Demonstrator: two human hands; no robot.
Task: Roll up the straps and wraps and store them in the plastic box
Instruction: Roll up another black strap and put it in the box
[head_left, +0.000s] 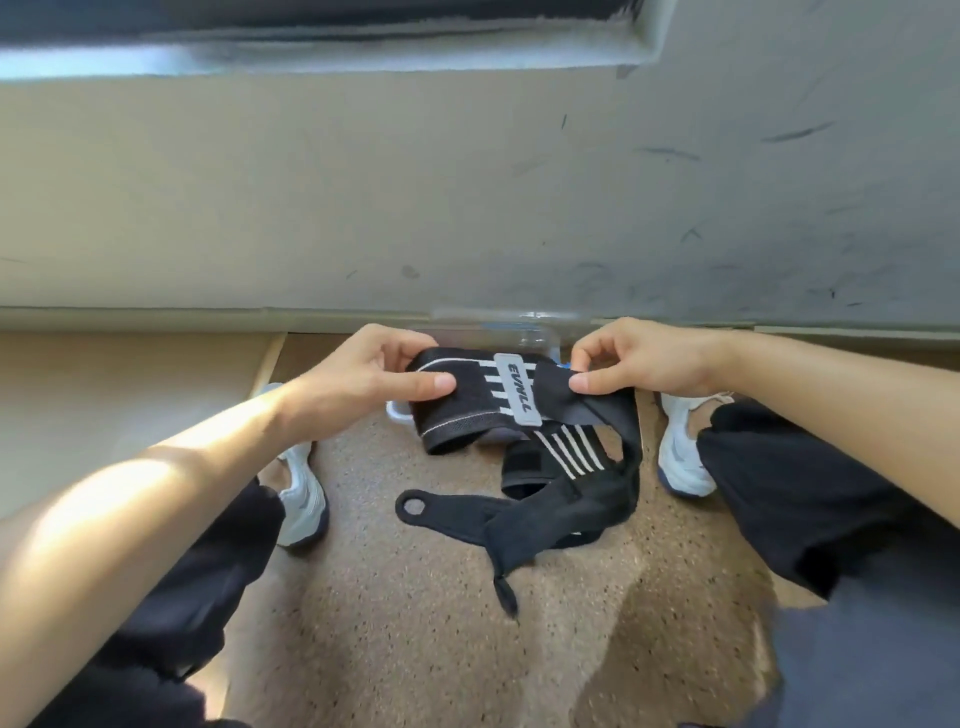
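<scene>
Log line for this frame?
wrap: held up | left hand: pinches striped end | right hand: pinches black tail | plastic box: behind hands | loose straps: on floor

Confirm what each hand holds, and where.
Left hand grips the striped wrap at its left end; right hand pinches a black strap by the wrap's grey label.

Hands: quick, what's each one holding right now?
Left hand pinches the striped wrap.
Right hand pinches the black strap lying across it.
</scene>
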